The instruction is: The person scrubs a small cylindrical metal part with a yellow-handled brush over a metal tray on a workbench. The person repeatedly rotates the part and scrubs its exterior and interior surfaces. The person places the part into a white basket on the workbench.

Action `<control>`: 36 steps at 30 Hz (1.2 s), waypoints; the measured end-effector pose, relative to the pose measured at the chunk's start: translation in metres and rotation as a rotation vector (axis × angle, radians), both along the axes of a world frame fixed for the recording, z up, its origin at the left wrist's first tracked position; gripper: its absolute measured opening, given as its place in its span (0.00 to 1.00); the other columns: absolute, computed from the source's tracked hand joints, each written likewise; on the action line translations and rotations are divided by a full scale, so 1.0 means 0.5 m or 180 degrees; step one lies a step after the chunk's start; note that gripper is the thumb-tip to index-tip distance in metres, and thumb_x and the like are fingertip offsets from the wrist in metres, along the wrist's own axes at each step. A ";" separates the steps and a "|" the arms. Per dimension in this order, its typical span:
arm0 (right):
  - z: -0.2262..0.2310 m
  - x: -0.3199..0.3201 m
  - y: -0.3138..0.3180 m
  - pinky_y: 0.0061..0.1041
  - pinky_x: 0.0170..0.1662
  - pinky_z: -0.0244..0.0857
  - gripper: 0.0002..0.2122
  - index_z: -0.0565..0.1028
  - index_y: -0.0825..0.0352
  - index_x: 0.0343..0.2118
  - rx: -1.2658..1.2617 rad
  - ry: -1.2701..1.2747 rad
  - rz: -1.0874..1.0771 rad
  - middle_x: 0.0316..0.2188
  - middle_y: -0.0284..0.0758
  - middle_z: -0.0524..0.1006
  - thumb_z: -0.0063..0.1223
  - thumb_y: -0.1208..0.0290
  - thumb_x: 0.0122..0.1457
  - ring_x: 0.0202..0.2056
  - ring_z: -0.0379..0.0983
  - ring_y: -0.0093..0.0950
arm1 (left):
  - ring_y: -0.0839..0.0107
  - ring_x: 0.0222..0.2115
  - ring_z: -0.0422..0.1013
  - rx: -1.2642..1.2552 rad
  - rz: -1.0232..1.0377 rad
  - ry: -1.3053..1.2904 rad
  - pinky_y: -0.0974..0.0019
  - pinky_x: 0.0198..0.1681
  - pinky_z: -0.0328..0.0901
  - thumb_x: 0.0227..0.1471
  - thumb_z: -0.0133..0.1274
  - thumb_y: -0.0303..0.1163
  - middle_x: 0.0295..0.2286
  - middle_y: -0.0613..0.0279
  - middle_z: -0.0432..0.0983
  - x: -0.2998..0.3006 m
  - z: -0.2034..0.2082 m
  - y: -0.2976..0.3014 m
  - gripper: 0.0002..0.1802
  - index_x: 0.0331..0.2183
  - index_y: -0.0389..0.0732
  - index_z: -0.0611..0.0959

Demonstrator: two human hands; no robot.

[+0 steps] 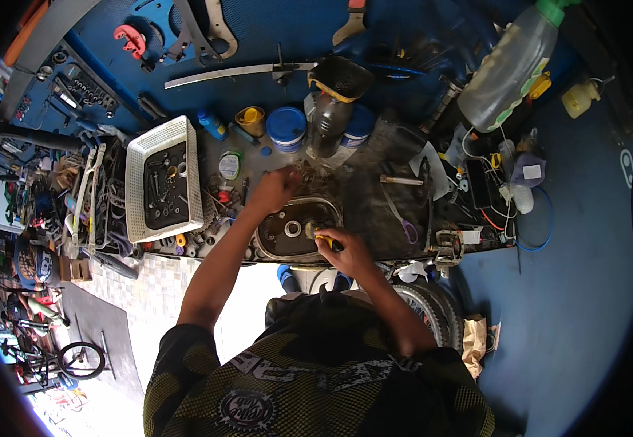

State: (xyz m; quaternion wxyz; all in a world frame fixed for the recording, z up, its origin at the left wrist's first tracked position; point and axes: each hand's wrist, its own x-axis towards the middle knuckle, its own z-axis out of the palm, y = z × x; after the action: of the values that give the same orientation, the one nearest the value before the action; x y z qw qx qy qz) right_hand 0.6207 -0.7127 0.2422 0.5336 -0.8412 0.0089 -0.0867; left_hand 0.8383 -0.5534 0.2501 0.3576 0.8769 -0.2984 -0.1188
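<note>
A dark oval metal housing (273, 243) with a pale rim and a round hub in its middle lies on the bench at the near edge. My right hand (345, 252) is closed around a small brush (320, 236) with a yellow and black handle. The brush's tip points into the housing, right of the hub. Just beyond the housing's far left rim, my left hand (275, 191) hovers low over the dirty bench top. Its fingers look curled together beside loose brown dirt (315, 175); what they hold, if anything, is hidden.
A white plastic basket (135, 191) with small metal parts stands on the left. Blue-lidded tubs (286, 125) and a dark bottle (329, 124) line the back. Purple-handled scissors (409, 231) lie right. A large spray bottle (509, 69) hangs at upper right.
</note>
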 end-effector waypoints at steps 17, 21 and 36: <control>-0.028 0.123 0.040 0.24 0.32 0.67 0.12 0.80 0.66 0.35 0.0396 0.0237 -0.0429 0.23 0.31 0.77 0.63 0.61 0.66 0.27 0.71 0.18 | 0.60 0.28 0.81 0.0235 0.0171 0.0621 0.59 0.36 0.73 0.51 0.61 0.35 0.26 0.48 0.84 -0.134 -0.039 0.144 0.11 0.33 0.40 0.90; -0.026 0.110 0.045 0.23 0.32 0.67 0.11 0.81 0.67 0.35 0.0731 0.0178 0.0085 0.24 0.32 0.78 0.67 0.63 0.64 0.28 0.71 0.17 | 0.57 0.28 0.81 0.0481 0.0193 0.0687 0.59 0.37 0.73 0.50 0.62 0.35 0.26 0.49 0.84 -0.148 -0.016 0.143 0.11 0.33 0.39 0.90; 0.014 0.107 0.042 0.23 0.27 0.65 0.11 0.80 0.68 0.32 0.0248 -0.0451 -0.0287 0.18 0.32 0.74 0.63 0.65 0.66 0.23 0.70 0.14 | 0.41 0.36 0.80 0.0539 0.0278 0.0347 0.46 0.44 0.74 0.52 0.57 0.38 0.31 0.41 0.83 -0.156 0.015 0.115 0.13 0.34 0.42 0.90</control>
State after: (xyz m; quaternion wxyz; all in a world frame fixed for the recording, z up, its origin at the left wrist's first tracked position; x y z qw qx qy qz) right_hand 0.6742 -0.6918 0.2493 0.5608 -0.8103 0.0124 -0.1695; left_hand 0.7601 -0.4961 0.2577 0.3026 0.9084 -0.2289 -0.1754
